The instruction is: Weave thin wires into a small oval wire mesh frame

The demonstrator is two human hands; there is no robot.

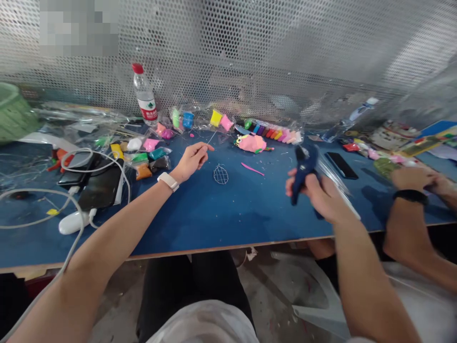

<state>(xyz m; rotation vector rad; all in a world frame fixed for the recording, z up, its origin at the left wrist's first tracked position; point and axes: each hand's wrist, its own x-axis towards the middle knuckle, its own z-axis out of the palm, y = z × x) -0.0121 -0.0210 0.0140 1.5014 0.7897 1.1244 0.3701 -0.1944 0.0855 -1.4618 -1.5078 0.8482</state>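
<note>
My left hand (192, 161), with a pale band at the wrist, is closed in a pinch on a thin wire (212, 138) that slants up past the fingertips. Just right of it a small round wire frame (220, 175) lies on the blue table. My right hand (323, 193) is closed around dark blue pliers (304, 169), raised over the table and a little blurred. Between the hands lie a pink strip (253, 169) of clay and, farther back, a pink clay figure (251, 143) with a yellow end.
Clay packets (143, 159) and a water bottle (145, 97) stand back left. Phones (102, 186) and white cables (80, 214) crowd the left. Colored clay sticks (273, 132) lie behind. A phone (342, 165) is right of the pliers; farther right are a co-worker's hands (410, 180).
</note>
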